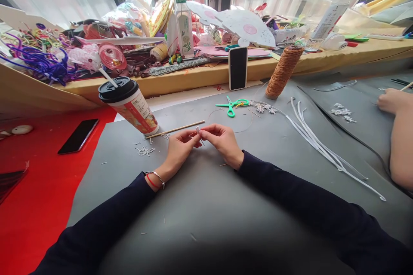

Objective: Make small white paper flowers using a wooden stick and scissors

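One small white cord bundle [198,129]: strands upright, thin ends poking out. Toward far edge of grey tabletop [200,197]: 1 green scissors [230,105], 1 brown twine spool [284,73], 1 thin wooden stick [179,128], 1 lidded paper cup [137,109]. Bundle sits between fingertips of left hand [179,148] and right hand [225,141], both pinching it, above tabletop.
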Demonstrator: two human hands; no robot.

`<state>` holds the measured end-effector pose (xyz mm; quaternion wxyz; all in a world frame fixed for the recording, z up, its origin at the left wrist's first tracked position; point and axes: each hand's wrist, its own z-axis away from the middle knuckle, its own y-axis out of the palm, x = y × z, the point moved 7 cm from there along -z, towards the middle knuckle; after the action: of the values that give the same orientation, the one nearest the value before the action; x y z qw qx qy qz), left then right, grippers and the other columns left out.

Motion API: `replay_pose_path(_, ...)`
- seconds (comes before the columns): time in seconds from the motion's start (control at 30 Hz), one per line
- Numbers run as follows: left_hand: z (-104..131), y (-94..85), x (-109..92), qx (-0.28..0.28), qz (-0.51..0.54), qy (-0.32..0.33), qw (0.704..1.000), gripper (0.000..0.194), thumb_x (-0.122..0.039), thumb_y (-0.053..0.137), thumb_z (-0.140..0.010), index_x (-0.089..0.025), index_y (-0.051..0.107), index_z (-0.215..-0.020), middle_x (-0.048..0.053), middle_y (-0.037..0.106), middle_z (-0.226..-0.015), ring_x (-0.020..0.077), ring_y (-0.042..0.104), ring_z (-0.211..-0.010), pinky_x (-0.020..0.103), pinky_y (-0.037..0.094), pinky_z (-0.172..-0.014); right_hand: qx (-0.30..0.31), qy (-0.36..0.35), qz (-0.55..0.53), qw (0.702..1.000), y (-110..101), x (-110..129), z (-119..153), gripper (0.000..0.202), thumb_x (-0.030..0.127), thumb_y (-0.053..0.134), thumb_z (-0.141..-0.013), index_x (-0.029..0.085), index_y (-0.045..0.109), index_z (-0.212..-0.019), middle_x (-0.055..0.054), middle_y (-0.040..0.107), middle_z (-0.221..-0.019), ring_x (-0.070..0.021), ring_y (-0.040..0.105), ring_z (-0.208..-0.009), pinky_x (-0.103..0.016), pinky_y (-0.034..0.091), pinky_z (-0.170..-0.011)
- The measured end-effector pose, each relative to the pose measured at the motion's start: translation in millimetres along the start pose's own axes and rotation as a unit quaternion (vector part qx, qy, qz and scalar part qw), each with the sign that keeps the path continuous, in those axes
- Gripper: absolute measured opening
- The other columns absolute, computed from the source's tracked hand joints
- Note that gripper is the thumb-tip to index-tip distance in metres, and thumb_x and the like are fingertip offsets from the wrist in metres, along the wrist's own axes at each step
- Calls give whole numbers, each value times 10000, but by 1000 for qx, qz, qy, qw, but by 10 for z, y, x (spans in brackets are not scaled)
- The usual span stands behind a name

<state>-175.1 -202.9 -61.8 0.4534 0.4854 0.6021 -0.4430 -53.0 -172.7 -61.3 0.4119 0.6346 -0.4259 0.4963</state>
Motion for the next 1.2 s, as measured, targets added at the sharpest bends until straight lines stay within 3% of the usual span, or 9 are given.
replay_pose_path(0.17,22,27,-53,15,-24,26,999,269,-331,616,-718,-147,663,-908,48,659,-758,134,595,-641,260,486,-628,-15,4,-21,1000,-20,6,-17,238,363,652,-664,147,640,-762,-43,654,-753,-137,597,-698,-280,486,-693)
replay_pose_path(0.27,11,-23,-65,-13,-23,47,999,214,-317,599,-735,-143,673,-836,42,648,-746,131,589,-651,258,483,-643,14,-1,-31,999,16,12,-11,219,348,646,-675,158,656,-784,-28,653,-742,-130,593,-699,-286,485,-720)
replay_pose_path(0.47,-27,-76,12,-35,63,14,997,215,-298,626,-713,-155,672,-866,49,656,-817,148,589,-725,299,484,-724,15,-34,-19,999,40,63,17,198,353,633,-688,192,668,-798,-27,659,-859,-171,593,-871,-325,455,-832)
replay_pose_path(0.7,-19,-65,-31,-29,67,4,997,226,-300,648,-687,-157,678,-859,46,659,-788,125,574,-613,277,481,-628,-9,-20,-35,999,10,32,-5,201,346,645,-681,181,664,-795,-30,664,-802,-139,600,-735,-297,485,-731)
replay_pose_path(0.83,-16,-53,-19,-28,73,3,997,255,-328,617,-710,-166,679,-898,50,666,-827,123,567,-621,290,484,-648,-13,-14,-45,999,1,8,-10,207,349,656,-670,174,661,-781,-29,665,-779,-133,598,-712,-298,489,-724)
replay_pose_path(1.07,-46,-68,27,-42,124,0,991,234,-314,617,-711,-159,686,-872,72,675,-939,202,584,-923,334,433,-854,13,-44,-73,996,68,62,16,202,342,647,-681,172,651,-790,-40,655,-851,-146,606,-750,-320,508,-727)
replay_pose_path(1.2,-72,-56,31,-41,164,-14,985,205,-272,662,-668,-159,685,-837,61,683,-883,182,595,-878,321,443,-829,4,-63,-43,997,68,88,17,183,343,633,-694,181,650,-778,-35,644,-873,-155,601,-819,-310,506,-755)
